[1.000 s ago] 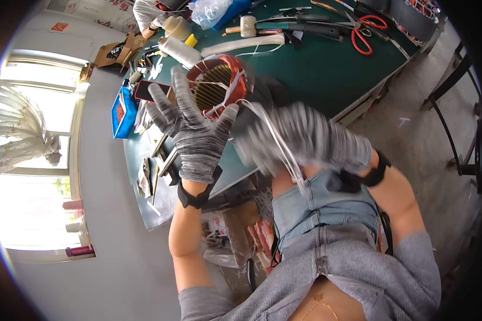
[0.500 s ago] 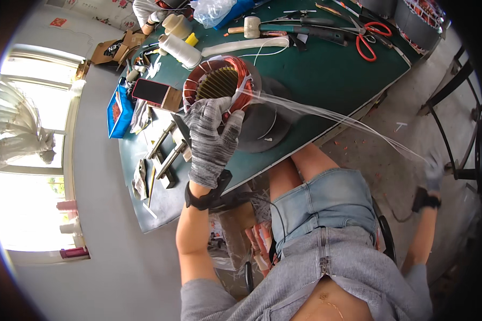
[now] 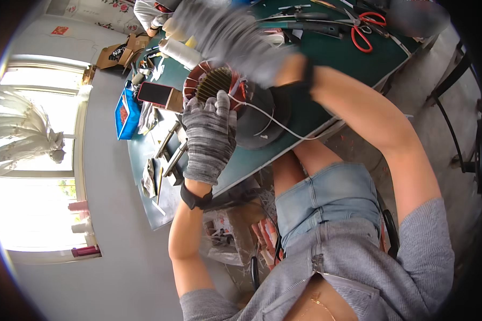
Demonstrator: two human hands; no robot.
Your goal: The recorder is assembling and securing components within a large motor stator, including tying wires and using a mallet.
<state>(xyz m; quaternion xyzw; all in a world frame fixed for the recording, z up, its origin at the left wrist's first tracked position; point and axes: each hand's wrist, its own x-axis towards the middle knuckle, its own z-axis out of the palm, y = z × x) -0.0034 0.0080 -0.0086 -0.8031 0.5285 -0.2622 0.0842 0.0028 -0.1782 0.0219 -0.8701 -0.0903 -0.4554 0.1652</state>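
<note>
Left glove: The grey-knit left hand (image 3: 209, 136) is bent partly closed over the near rim of the stator (image 3: 215, 85), fingertips at the windings; I can't make out the thumb.
Copper windings: The wound ring sits on the green bench (image 3: 380, 63), open bore facing up, close in front of the person, with a dark grey round base (image 3: 254, 131) just beside it.
White lacing cord: The cord (image 3: 289, 130) leaves the ring near the left fingertips, bows loosely toward the bench's near edge, then passes behind the right forearm.
Right glove: The right hand (image 3: 230, 37) is a smear above the far side of the ring; I can't tell how open it is, or whether it has the cord.
Slack loop: To my eye it could snag on the base or bench edge, or knot, if pulled while loose; a light left hold could let the ring shift or the lacing slacken.
Forearms: Left comes nearly straight up, back of the hand showing; right is bent at the elbow, slanting across the bench.
Farther out: White cord spool (image 3: 181, 53) beyond the ring, phone (image 3: 155, 94) to its left, red-handled scissors (image 3: 362, 38) well apart at right.
</note>
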